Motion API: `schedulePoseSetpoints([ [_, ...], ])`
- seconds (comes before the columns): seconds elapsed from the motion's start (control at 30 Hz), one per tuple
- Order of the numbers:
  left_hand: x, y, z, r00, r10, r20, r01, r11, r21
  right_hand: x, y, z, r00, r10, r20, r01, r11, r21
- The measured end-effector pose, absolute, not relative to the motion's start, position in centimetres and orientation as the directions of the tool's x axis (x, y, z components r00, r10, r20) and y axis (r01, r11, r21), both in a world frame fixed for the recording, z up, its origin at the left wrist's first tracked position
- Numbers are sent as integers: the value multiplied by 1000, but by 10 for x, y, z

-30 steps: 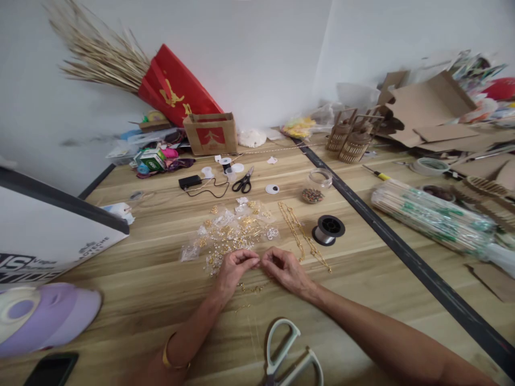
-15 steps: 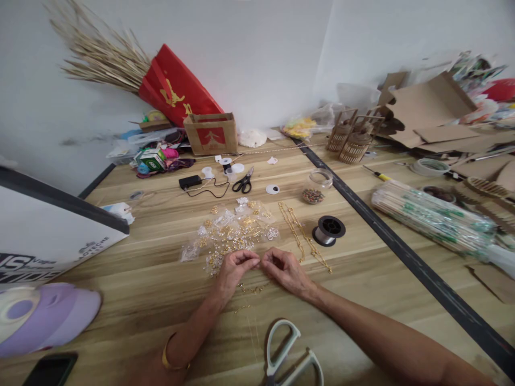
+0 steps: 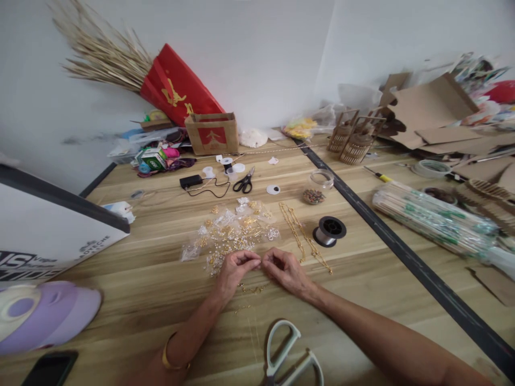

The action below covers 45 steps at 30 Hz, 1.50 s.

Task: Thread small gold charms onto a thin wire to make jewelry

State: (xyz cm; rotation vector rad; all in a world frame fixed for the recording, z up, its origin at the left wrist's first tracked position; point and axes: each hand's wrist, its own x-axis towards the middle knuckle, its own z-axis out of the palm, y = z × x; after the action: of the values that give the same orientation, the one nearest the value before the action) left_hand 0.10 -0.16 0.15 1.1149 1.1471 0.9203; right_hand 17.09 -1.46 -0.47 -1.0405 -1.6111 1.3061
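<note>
My left hand [image 3: 234, 271] and my right hand [image 3: 286, 269] meet fingertip to fingertip on the wooden table [image 3: 153, 289], both pinched on something too small to make out. A short gold chain piece [image 3: 252, 289] lies just below them. Behind the hands sits a pile of small plastic bags with gold beads and findings [image 3: 231, 231]. Two long gold chains [image 3: 302, 237] stretch to the right of my right hand, next to a spool of clear thread [image 3: 329, 231].
Large grey-handled scissors [image 3: 287, 354] lie near the front edge. Black scissors [image 3: 243, 183], a bead jar [image 3: 317, 187], a black battery box [image 3: 190, 181] and a paper bag [image 3: 212, 134] stand further back. A purple cap [image 3: 48, 316], phone [image 3: 50, 369] and white board [image 3: 48, 236] are left; cardboard clutter [image 3: 430, 107] right.
</note>
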Motion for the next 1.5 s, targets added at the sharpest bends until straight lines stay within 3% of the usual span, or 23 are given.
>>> schedulePoseSetpoints([
  [1.5,2,-2,3,203,952,-227,-19,236,972,171,-15,-4,-340,934,108,99,150,-984],
])
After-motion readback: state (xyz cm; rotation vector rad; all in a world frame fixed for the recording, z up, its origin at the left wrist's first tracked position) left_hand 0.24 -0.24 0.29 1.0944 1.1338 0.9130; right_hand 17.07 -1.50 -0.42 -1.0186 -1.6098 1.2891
